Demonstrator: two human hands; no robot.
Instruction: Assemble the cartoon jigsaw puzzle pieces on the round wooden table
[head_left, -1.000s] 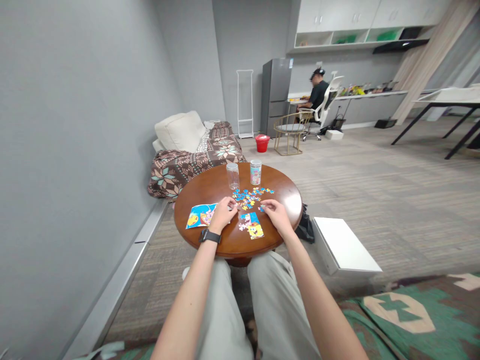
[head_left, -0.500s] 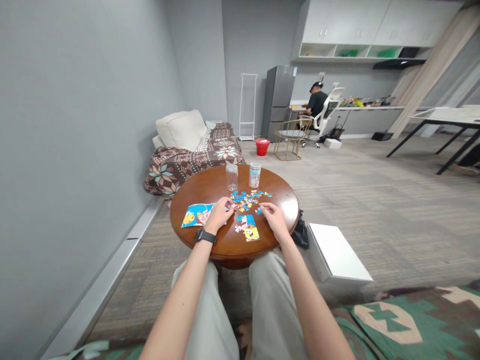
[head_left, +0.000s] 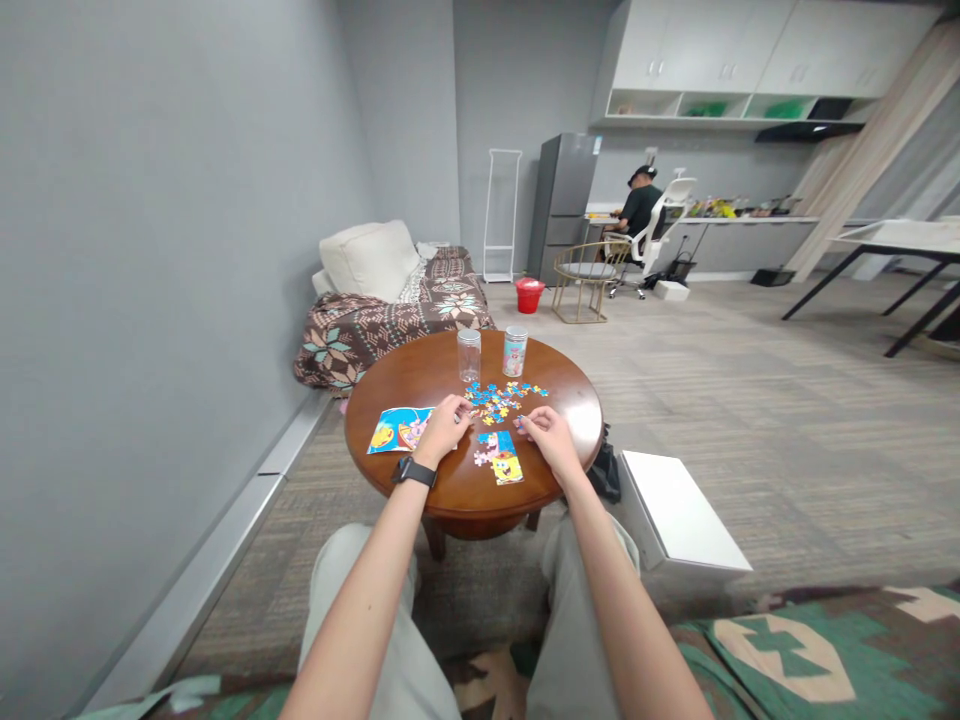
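Note:
On a round brown table (head_left: 405,370) lies a partly joined jigsaw puzzle (head_left: 504,466) with a yellow cartoon face. Behind it spreads a heap of loose puzzle pieces (head_left: 495,400). My right hand (head_left: 551,436) pinches a small puzzle piece (head_left: 520,424) just right of the joined part. At the heap's left edge, my left hand (head_left: 445,428) has its fingers closed together; a small piece seems to be at the fingertips. Partly under that hand is a picture sheet (head_left: 391,430). A clear jar (head_left: 469,358) and a printed can (head_left: 514,352) stand upright behind the heap.
A white box (head_left: 684,508) stands on the floor right of the table, beside a black bag (head_left: 606,470). Beyond are a blanket-covered couch (head_left: 360,335), a red bucket (head_left: 529,296) and a gold-framed chair (head_left: 585,272). A person (head_left: 641,208) sits at the far counter.
My knees have spread apart and the view has shifted slightly. My right hand keeps its piece, with the fingers turned a little more over it. The left hand stays by the heap.

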